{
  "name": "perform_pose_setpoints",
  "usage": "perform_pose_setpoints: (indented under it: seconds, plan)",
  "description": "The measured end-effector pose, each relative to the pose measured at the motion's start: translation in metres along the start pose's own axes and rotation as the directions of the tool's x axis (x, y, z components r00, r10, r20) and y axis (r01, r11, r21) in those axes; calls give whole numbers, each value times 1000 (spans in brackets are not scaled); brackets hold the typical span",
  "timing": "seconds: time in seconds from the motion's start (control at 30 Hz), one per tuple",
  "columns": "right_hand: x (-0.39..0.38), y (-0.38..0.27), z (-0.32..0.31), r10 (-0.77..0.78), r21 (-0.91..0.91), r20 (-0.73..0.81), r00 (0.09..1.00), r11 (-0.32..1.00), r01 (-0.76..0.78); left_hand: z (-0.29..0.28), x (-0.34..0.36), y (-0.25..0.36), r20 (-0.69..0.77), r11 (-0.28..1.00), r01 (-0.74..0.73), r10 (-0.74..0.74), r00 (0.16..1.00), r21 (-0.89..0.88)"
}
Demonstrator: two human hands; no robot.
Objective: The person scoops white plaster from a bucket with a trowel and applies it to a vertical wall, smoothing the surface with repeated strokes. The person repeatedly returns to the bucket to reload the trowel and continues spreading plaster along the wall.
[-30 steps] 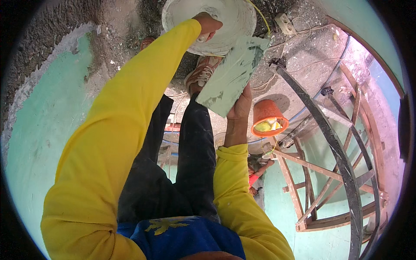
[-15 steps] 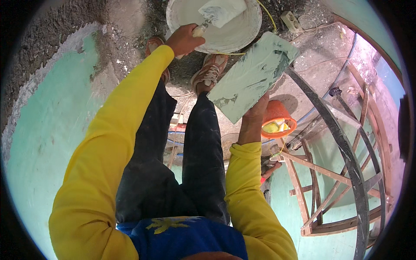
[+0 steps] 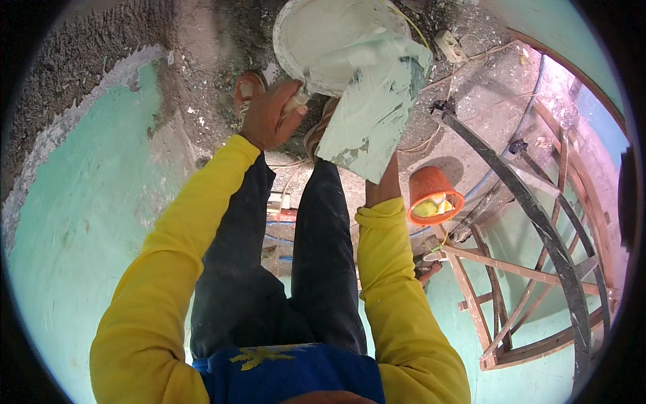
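Observation:
My left hand (image 3: pixel 270 118) is closed round the handle of a trowel (image 3: pixel 301 96). Its blade, blurred and loaded with pale wet plaster, lies over or on the far part of a plaster hawk (image 3: pixel 363 135). This flat rectangular board is smeared with pale green-grey plaster and tilts across my front. From beneath, my right hand (image 3: pixel 385 180) supports the hawk; the board hides its fingers. Just beyond, a wide round tub (image 3: pixel 288 47) holds more pale plaster, partly covered by the blade and the hawk.
An orange bucket (image 3: pixel 431 182) with yellow and white things inside stands at the right. Beside it are a curved dark bar (image 3: pixel 518 182) and a wooden frame (image 3: pixel 531 273). A power socket block (image 3: pixel 449 46) and cables lie at the far right. Another person's hand (image 3: pixel 429 271) shows below the bucket.
My left hand has drawn nearer, bringing the trowel from over the tub to the hawk. The hawk has shifted left and now overlaps the tub's near edge.

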State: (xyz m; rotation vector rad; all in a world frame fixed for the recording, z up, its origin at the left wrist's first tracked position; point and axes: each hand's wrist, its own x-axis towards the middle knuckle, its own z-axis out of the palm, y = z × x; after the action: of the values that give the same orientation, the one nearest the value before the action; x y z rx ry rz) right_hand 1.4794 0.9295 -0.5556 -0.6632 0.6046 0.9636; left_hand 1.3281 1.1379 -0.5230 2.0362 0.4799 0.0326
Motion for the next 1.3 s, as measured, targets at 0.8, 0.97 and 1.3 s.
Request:
perform_pose_setpoints:
  seconds: [0.8, 0.97, 1.3]
  plan:
    - [-25, 36, -48, 56, -69, -209, 976, 995, -71, 15, -38, -2, -210, 998, -21, 34, 977, 65]
    - [-16, 32, -44, 71, -98, -185, 980, 991, -90, 28, -56, -10, -212, 972, 225, -235, 948, -70]
    - [-48, -13, -16, 71, -226, -205, 976, 967, -118, 66, 20, 12, 177, 691, 617, -600, 780, -378]
